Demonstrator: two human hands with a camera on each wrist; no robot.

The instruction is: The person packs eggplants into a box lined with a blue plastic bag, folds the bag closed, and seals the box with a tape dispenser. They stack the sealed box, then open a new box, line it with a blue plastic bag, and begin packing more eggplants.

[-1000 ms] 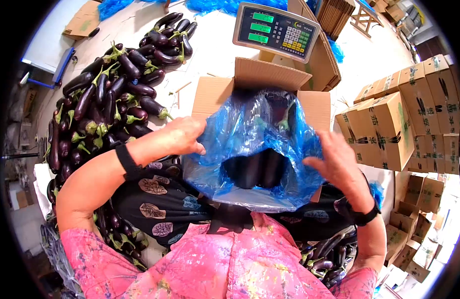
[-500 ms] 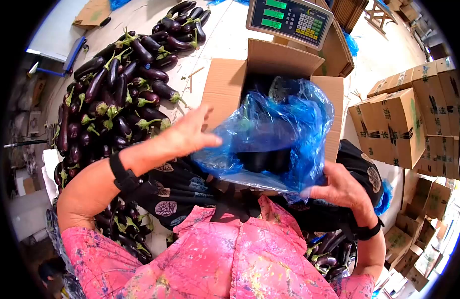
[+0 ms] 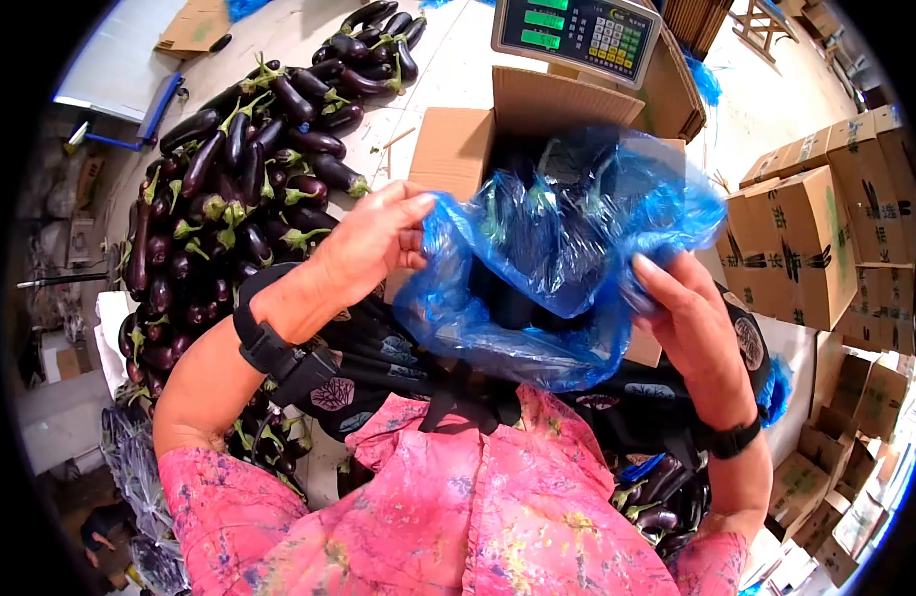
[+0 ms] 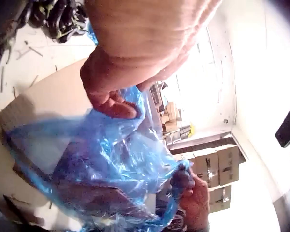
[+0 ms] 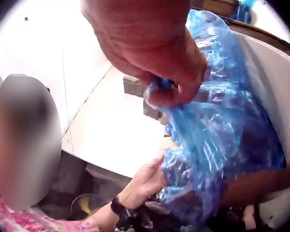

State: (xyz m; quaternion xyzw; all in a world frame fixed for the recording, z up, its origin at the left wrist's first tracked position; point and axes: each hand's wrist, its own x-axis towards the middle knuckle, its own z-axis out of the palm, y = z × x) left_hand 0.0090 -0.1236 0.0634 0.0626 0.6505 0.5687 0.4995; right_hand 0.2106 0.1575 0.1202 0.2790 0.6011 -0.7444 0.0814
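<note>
A blue plastic bag (image 3: 537, 363) lines an open cardboard box (image 3: 537, 94) in front of the person. Dark eggplants (image 3: 512, 303) show through the bag's opening and under its film. At the bag's left edge, my left hand (image 3: 373, 238) pinches the film between thumb and curled fingers, as the left wrist view also shows. On the opposite side, my right hand (image 3: 684, 308) grips a gathered fold of the bag. The right wrist view shows that hand (image 5: 150, 48) with film bunched in its fingers. Part of the box's right side is hidden behind the bag.
A large heap of eggplants (image 3: 229, 189) lies on the floor to the left. Behind the box stands a scale display (image 3: 577, 35) with lit green readouts. Printed cardboard boxes (image 3: 795, 248) are stacked at the right, and more eggplants (image 3: 666, 492) lie by the right elbow.
My left hand, off the bag half a second ago, now pinches its left edge. My right hand has risen with its side of the bag, and the film spreads wider to the right.
</note>
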